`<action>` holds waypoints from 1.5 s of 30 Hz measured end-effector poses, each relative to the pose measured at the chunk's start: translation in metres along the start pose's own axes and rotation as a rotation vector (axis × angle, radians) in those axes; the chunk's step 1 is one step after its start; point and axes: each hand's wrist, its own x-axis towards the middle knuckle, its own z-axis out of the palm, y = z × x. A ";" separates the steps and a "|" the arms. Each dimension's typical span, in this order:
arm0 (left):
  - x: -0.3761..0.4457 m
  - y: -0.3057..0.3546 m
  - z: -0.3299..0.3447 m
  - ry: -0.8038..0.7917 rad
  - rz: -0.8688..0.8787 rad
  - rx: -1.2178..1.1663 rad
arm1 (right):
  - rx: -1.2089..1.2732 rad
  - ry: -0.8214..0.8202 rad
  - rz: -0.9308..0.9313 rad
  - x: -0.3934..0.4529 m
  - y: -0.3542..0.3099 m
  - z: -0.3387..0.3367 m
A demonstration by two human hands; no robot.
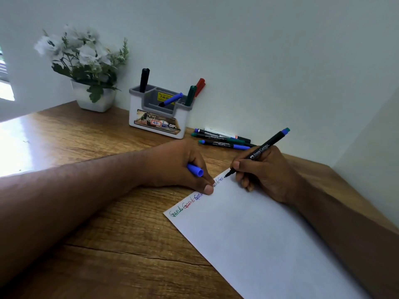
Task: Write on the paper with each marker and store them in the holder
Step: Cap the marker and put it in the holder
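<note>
Pale wall behind, warm wood-grain table [108, 244] below, and on it a white sheet of paper [269, 234] running off the bottom edge of view. The right hand [265, 175] grips a slim black marker with a blue end [262, 149], tip touching the paper near its top edge at the end of a row of coloured words. The left hand [183, 167] curls round a blue marker cap [195, 169], one fingertip pressing the paper's edge. The risk, as I judge it: that fingertip sits right on fresh ink and could smear it, and it covers part of the lettering. The line is nearly at the paper's corner, so the next stroke could run onto the wood. The cap, loosely tucked, might slip and roll. Back by the wall, the white and grey plastic desk holder [157, 124] has black, blue, green and red markers in it; the blue one lies slanted across the middle tray and looks unsettled. A cluster of unused markers [222, 139] lies just right of the holder, near the wall; their exact number is hard to count. A white pot of pale flowers [86, 67] is blurred. The holder's label is only partly readable.
</note>
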 end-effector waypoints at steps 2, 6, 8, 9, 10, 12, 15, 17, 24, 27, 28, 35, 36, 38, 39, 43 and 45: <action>0.000 0.000 0.000 0.002 -0.005 0.004 | 0.000 0.007 0.008 0.001 0.000 0.000; 0.002 -0.001 0.000 0.003 -0.009 0.021 | -0.016 0.005 0.007 0.001 0.000 0.001; 0.003 -0.001 0.000 0.001 -0.002 0.025 | -0.020 0.004 0.004 0.001 0.000 0.001; 0.003 -0.001 0.000 0.000 0.000 0.027 | -0.024 0.006 0.006 0.002 0.001 0.001; 0.003 -0.001 0.000 -0.001 0.003 0.029 | -0.028 0.010 0.010 0.002 0.001 0.001; 0.002 -0.001 0.000 -0.003 0.009 0.029 | -0.029 0.021 0.016 0.002 0.001 0.000; 0.001 -0.001 0.000 0.003 0.018 0.028 | -0.038 -0.007 0.000 0.000 0.000 0.001; 0.001 -0.002 0.000 0.000 0.014 0.031 | -0.056 -0.037 -0.006 -0.001 -0.002 0.003; 0.001 -0.001 -0.001 -0.009 0.006 0.042 | -0.011 0.079 0.013 0.001 0.000 0.001; 0.002 -0.001 0.000 -0.007 0.006 0.038 | 0.014 0.062 -0.005 0.000 0.001 0.001; 0.002 -0.001 0.000 -0.010 0.006 0.037 | 0.009 0.053 -0.007 0.000 0.001 0.002; 0.003 -0.002 0.000 -0.011 0.014 0.030 | -0.048 0.022 -0.009 0.001 0.001 0.002; 0.003 -0.002 0.000 -0.014 0.015 0.031 | -0.048 0.021 -0.009 0.001 0.001 0.001; 0.003 -0.002 -0.001 -0.017 0.017 0.033 | -0.047 0.021 -0.010 0.001 0.001 0.001; 0.004 -0.002 0.000 -0.015 0.017 0.035 | -0.047 0.020 -0.011 0.001 0.001 0.001; 0.003 -0.003 0.000 -0.011 0.014 0.046 | 0.073 0.097 -0.010 0.001 0.000 0.000; 0.002 -0.002 0.000 -0.012 0.034 0.034 | 0.183 0.150 -0.033 0.002 0.000 -0.001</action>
